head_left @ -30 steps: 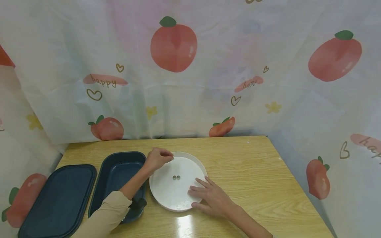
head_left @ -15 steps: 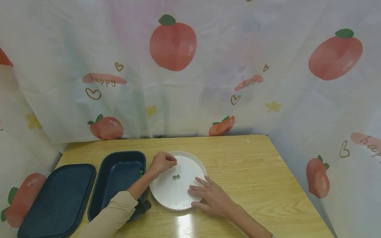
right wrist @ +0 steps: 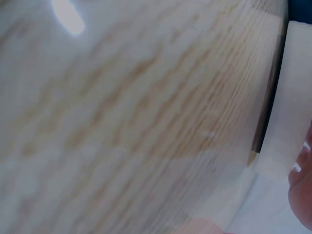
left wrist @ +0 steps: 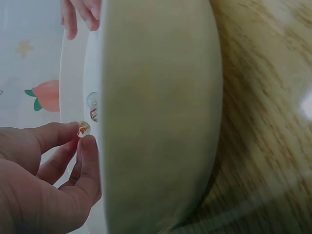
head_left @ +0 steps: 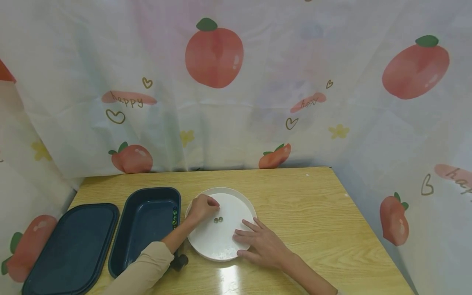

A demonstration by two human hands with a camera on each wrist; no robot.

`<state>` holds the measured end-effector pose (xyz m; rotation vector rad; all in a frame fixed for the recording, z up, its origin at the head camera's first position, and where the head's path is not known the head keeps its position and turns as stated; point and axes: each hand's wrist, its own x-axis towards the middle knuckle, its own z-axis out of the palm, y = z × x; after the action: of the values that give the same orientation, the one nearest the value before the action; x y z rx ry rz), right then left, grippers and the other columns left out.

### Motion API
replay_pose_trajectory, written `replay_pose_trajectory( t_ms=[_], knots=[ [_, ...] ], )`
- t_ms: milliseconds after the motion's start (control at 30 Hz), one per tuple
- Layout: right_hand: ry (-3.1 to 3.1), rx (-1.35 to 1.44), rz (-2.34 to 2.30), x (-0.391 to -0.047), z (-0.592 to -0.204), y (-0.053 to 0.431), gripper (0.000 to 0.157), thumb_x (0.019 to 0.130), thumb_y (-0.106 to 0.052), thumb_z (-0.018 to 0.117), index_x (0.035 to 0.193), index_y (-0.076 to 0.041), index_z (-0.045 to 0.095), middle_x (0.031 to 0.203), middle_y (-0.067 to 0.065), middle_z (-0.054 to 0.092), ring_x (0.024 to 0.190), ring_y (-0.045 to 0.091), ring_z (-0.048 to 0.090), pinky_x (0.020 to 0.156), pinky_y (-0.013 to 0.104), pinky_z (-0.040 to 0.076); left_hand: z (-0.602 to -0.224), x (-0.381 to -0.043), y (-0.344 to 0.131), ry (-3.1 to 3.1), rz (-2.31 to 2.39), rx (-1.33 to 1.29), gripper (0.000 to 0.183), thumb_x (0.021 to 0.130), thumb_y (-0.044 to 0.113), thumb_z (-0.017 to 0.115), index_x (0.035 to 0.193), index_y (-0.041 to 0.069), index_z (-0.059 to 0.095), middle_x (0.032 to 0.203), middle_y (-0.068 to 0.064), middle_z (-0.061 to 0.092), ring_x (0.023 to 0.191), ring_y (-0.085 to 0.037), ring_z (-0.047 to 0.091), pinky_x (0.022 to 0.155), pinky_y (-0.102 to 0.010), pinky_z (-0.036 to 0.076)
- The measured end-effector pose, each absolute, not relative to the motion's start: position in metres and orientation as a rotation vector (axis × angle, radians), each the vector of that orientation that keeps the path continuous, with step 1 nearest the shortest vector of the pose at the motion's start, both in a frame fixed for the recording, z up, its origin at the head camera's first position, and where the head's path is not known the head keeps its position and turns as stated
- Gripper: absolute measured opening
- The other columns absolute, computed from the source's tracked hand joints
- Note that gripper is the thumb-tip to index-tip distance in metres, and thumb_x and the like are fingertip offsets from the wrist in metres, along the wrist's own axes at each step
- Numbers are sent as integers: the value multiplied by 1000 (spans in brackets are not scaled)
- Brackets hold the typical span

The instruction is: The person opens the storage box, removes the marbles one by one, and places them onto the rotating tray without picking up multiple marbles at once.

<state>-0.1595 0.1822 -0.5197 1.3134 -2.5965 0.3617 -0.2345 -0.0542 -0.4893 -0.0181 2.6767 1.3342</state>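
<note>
In the left wrist view, my left hand pinches a clear glass marble with an orange-red swirl between thumb and fingertip. Two more marbles lie side by side just beyond it, and the head view shows this pair of marbles near the middle of a round white tray. The left hand is over the tray's upper left part. On the tray's right side my right hand rests with fingers spread across the rim; the right wrist view catches only part of that hand at the edge.
Left of the tray stands a deep dark blue container, with several green marbles in a row along its right side. A flat dark blue lid lies farther left. All rest on a wooden table against a fruit-print curtain.
My left hand has come from the tray's far left rim inward and toward me, closer to the two marbles. The green marbles in the container have come into sight. My right hand stays put.
</note>
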Motion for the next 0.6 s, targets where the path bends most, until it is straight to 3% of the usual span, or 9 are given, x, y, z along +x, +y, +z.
replay_pose_trajectory(
  t_ms=[600],
  knots=[
    [-2587,1312,367,-160,-519,182,44,90,-51,48,122,-24,61,125,-8,55,128,22,37,104,49,23,-495,-232,-52,2672,1274,2,4,77,10,72,79,7,71,73,0,64,67,-14,57,65,-28,49]
  ],
)
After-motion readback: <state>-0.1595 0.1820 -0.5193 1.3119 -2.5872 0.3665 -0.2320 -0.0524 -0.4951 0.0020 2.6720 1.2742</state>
